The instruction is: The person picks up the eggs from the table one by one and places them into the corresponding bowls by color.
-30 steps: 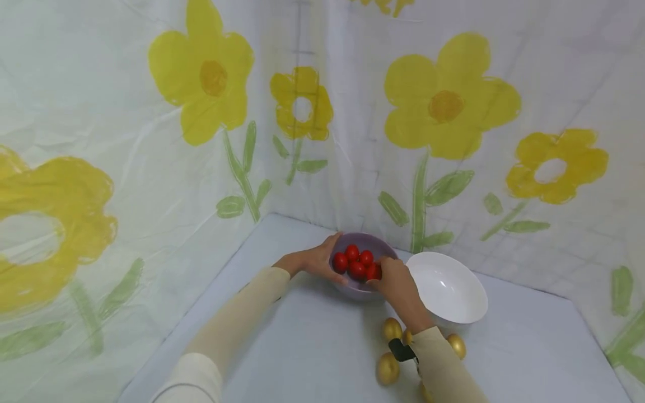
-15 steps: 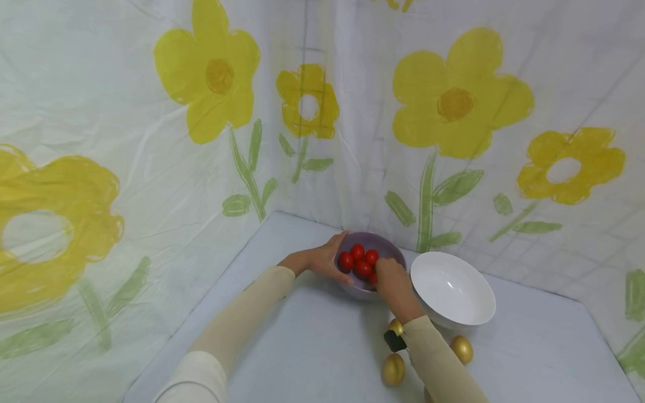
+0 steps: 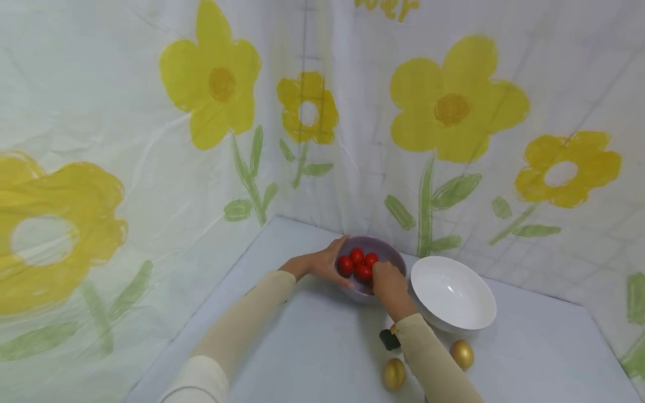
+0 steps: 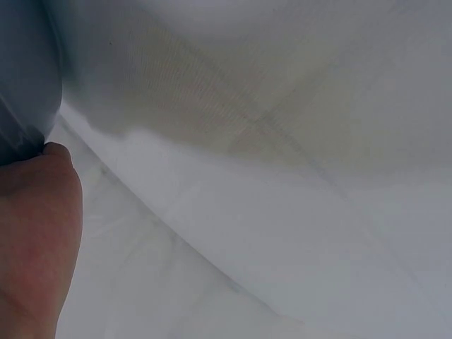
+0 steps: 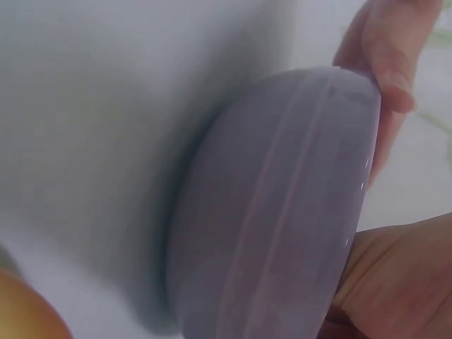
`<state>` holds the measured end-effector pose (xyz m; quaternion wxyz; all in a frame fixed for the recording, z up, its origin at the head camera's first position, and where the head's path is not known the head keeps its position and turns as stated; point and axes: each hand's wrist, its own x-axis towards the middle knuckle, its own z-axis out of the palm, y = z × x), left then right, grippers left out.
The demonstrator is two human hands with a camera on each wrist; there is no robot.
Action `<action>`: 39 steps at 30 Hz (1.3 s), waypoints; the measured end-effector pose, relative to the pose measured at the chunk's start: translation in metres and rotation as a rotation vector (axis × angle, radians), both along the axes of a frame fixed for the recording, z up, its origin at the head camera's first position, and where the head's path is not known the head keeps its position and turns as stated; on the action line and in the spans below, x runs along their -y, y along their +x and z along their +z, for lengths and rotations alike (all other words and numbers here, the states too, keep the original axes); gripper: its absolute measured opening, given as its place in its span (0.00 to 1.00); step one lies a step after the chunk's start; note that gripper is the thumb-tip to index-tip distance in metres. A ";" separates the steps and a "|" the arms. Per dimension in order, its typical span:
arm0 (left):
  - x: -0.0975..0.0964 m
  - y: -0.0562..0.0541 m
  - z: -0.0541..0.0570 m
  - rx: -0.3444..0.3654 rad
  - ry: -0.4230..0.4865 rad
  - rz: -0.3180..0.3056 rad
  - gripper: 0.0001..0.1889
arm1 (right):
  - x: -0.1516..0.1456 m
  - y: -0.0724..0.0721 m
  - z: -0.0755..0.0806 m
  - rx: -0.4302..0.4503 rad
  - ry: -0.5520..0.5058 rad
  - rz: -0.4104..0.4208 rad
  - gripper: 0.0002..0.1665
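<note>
My left hand (image 3: 325, 262) grips the left rim of a purple bowl (image 3: 390, 254), thumb on the near side and fingers toward the back. Several glossy red eggs (image 3: 363, 272) lie in this bowl. My right hand (image 3: 390, 286) reaches over the near right rim, fingers curled down around a red egg that is mostly hidden beneath them. In the right wrist view, the bowl's outer wall (image 5: 275, 205) fills the middle, with the right hand (image 5: 402, 275) bent over its edge. The left wrist view shows part of the left hand (image 4: 39, 240) against the bowl (image 4: 25, 78).
A white bowl (image 3: 453, 294) stands right beside the purple one. Golden eggs (image 3: 462, 354) lie on the pale table (image 3: 302, 347) near the right forearm, which partly hides some. A flower-printed curtain (image 3: 353, 168) rises behind the table's back edge.
My right hand has gone lower into the purple bowl, covering more of the red egg at its fingers. The left hand keeps its grip on the rim. The head view has shifted slightly.
</note>
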<state>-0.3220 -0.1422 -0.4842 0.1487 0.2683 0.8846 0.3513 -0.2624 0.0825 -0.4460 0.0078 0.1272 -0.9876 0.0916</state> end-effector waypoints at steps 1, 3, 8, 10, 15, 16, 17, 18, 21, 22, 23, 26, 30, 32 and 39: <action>0.000 0.000 -0.001 0.000 -0.001 0.001 0.76 | 0.000 0.000 -0.001 0.007 -0.002 -0.002 0.08; 0.001 0.000 -0.003 -0.001 -0.003 0.008 0.76 | 0.001 0.001 -0.002 0.009 -0.004 0.005 0.08; 0.000 0.000 -0.002 -0.004 -0.006 0.011 0.77 | 0.000 0.002 0.000 -0.022 0.008 0.006 0.08; -0.002 0.000 -0.001 -0.002 -0.003 0.008 0.77 | -0.001 0.003 0.002 -0.034 0.016 0.004 0.08; -0.004 0.000 -0.002 0.004 0.001 0.004 0.76 | -0.002 0.004 0.003 -0.023 0.024 0.008 0.07; -0.004 -0.001 -0.002 0.001 0.000 0.003 0.76 | -0.002 0.004 0.003 -0.018 0.027 0.008 0.07; -0.004 -0.001 -0.002 0.002 0.001 0.000 0.76 | -0.002 0.003 0.003 -0.018 0.029 0.007 0.07; -0.004 -0.001 -0.002 0.002 0.003 -0.001 0.76 | -0.002 0.003 0.002 -0.024 0.030 0.008 0.07; -0.004 -0.001 -0.001 -0.004 0.005 -0.007 0.76 | -0.003 0.001 0.000 -0.035 0.028 0.008 0.07; -0.004 -0.002 -0.001 -0.005 0.003 -0.003 0.76 | -0.003 0.000 0.000 -0.036 0.026 0.010 0.07; -0.004 -0.002 -0.001 -0.004 0.002 0.001 0.76 | -0.002 0.000 -0.001 -0.038 0.024 0.014 0.07; -0.004 -0.003 -0.001 -0.009 -0.004 0.007 0.77 | -0.003 0.000 0.000 -0.020 0.024 0.012 0.06; -0.007 -0.004 -0.002 0.001 -0.003 -0.011 0.77 | -0.007 0.003 0.000 -0.020 0.030 0.011 0.07; -0.007 -0.004 -0.003 0.011 -0.008 -0.013 0.77 | -0.011 0.005 0.002 -0.051 0.014 0.028 0.08; -0.003 -0.004 -0.003 0.015 -0.005 0.013 0.78 | -0.051 0.002 0.026 -0.057 -0.285 0.133 0.20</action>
